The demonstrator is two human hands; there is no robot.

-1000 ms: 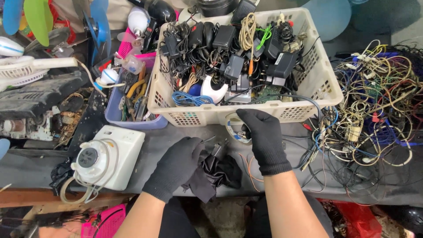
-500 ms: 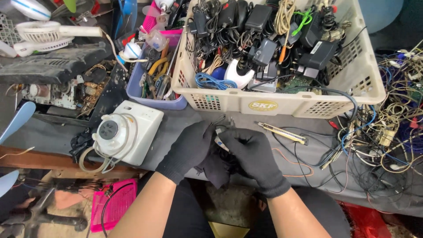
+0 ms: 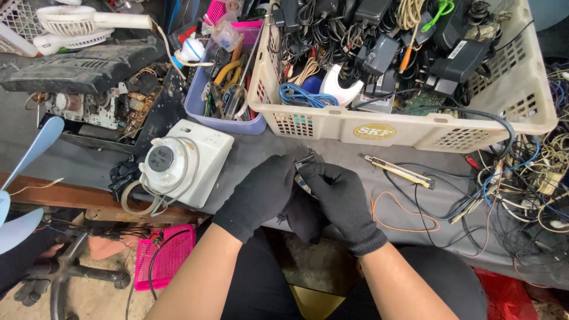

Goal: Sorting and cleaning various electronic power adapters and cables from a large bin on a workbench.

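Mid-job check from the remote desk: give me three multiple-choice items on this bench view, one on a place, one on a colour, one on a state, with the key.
1. Where does the slim yellow-handled tool lie?
A. inside the beige basket
B. on the grey bench top in front of the basket
C. in the purple tray

2. What colour are the gloves on both hands?
A. black
B. white
C. orange

3. How do the two hands stand?
A. spread far apart
B. one on the white fan unit
C. close together around a small dark object

Key: 1 B, it lies flat on the bench below the beige basket. 2 A, the left hand and right hand are both in black. 3 C, both close on the small dark object between them.
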